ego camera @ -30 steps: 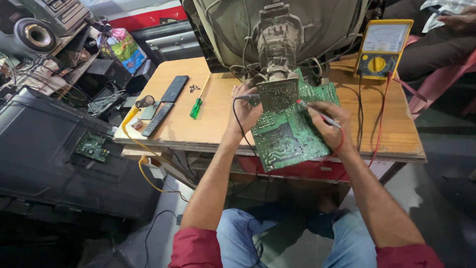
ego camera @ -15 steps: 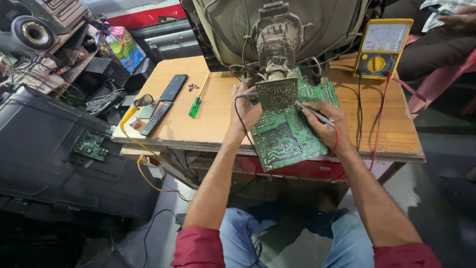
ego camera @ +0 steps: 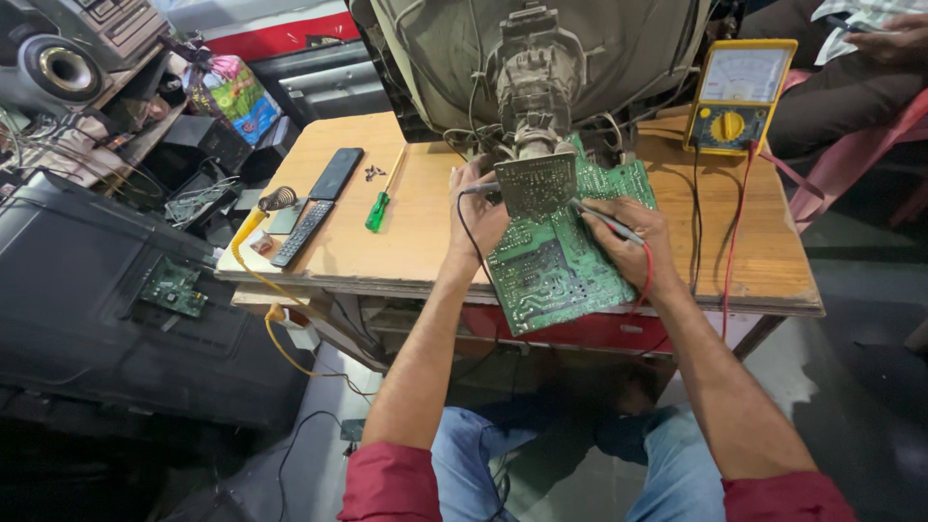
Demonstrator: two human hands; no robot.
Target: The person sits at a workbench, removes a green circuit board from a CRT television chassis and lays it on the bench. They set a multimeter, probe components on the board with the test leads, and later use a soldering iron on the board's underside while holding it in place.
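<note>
A large green circuit board [ego camera: 556,256] lies on the wooden table [ego camera: 416,242], under the neck of an old picture tube [ego camera: 532,68]. A smaller board [ego camera: 535,184] hangs from that neck. My left hand [ego camera: 476,208] grips the black test probe [ego camera: 480,188] and touches its tip to the small board's left edge. My right hand [ego camera: 633,242] grips the red test probe [ego camera: 604,219], tip at the small board's right edge. Red and black leads run to a yellow analog meter [ego camera: 739,97] at the table's back right.
A green-handled screwdriver [ego camera: 382,203], some screws [ego camera: 372,173], a black phone [ego camera: 335,172], a remote [ego camera: 302,232] and a soldering iron on its stand [ego camera: 275,200] sit on the table's left. A black set back with a small board [ego camera: 172,286] lies left. Another person's hand [ego camera: 889,24] is top right.
The view has shifted slightly. Both hands stay on the probes at the small board, with no clear movement.
</note>
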